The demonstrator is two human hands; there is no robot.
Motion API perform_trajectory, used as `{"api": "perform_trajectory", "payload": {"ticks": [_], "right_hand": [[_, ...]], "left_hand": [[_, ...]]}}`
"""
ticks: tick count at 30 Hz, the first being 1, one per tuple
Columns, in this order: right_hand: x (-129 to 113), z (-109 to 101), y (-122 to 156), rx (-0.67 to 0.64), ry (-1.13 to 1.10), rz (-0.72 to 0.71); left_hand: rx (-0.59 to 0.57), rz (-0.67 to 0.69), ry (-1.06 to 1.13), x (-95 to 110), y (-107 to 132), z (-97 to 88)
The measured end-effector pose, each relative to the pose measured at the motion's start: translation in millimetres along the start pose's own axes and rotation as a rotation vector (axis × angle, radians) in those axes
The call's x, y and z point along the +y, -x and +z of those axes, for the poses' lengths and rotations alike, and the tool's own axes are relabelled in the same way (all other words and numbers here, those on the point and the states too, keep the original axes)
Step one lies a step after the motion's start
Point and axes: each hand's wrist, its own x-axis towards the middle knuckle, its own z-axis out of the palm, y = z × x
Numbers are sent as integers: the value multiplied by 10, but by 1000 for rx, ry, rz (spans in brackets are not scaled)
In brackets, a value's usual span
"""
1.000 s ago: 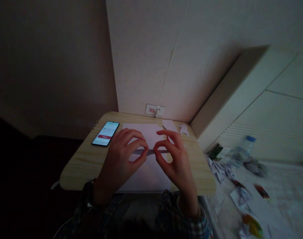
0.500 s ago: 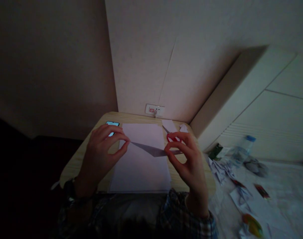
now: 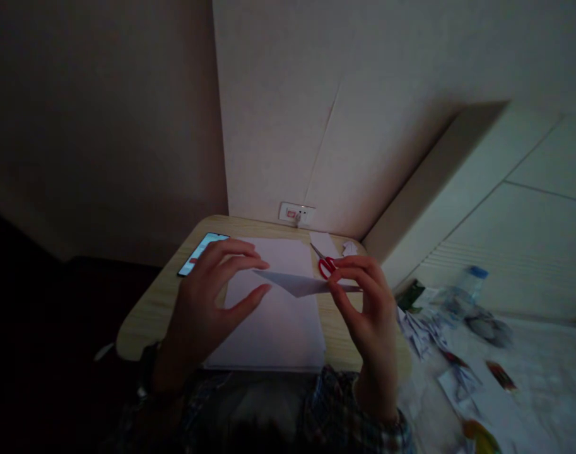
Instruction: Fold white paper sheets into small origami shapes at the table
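A folded piece of white paper [image 3: 294, 285] is held up above a stack of white paper sheets [image 3: 273, 340] on a small wooden table. My right hand [image 3: 366, 302] pinches it between thumb and fingertips, toward its right end. At the paper's left tip, my left hand [image 3: 216, 290] has its thumb and fingers spread apart, with a gap between them. Just behind my right hand lie scissors with red handles [image 3: 326, 266], blades pointing up and left. A phone with a lit screen [image 3: 200, 253] rests left of the stack, partly hidden by my left hand.
A paper strip [image 3: 323, 241] and a small folded paper piece [image 3: 349, 248] lie at the table's back right. Behind is a wall socket [image 3: 296, 214]. Right of the table are crumpled papers [image 3: 420, 331] and a plastic bottle with a blue cap [image 3: 472, 284].
My left thumb and fingers have parted, letting go of the paper's left tip. Both hands sit slightly farther right, and more of the phone and scissors shows.
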Motion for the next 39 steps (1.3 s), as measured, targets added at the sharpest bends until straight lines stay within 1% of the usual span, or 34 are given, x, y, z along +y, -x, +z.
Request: {"api": "perform_trajectory", "payload": {"ticks": [3,6,9,13,18,21,23,26,28,29,30,31,32,34,35,36,37,39], "right_hand": [[-12,31,4,-4,-39,1],[7,33,5,20,-47,7],[28,42,-4,29,-3,14],[1,112,-14,-27,121,-11],[-155,307,6,-123,144,-36],[-246,399,17,-122,148,-59],[-254,415,19,-108,139,-66],[-126,354,16,-70,151,-61],[54,263,17,0,198,-50],[157,208,20,36,232,-29],[257,152,22,92,273,-1],[343,98,25,134,307,30],[405,53,27,167,322,51],[435,1,27,203,280,52],[401,0,25,198,236,54],[343,16,23,165,177,49],[270,48,20,101,117,38],[120,149,19,-83,10,16]], "left_hand": [[4,-2,43,19,-15,48],[21,-31,47,-11,-9,32],[33,-48,34,-37,4,15],[19,3,-32,-39,7,63],[-27,78,-89,21,-8,179],[-29,94,-94,34,-8,206],[-13,101,-87,17,0,182],[56,80,-101,-26,22,59],[162,17,-139,-51,38,-69],[211,-49,-167,-63,45,-134],[214,-135,-178,-75,52,-191],[247,-173,-189,-88,56,-234],[194,-218,-199,-104,59,-258],[142,-240,-187,-139,58,-249],[121,-229,-171,-156,55,-221],[118,-200,-142,-169,49,-184],[87,-191,-108,-176,43,-143],[66,-168,-49,-172,32,-69]]}}
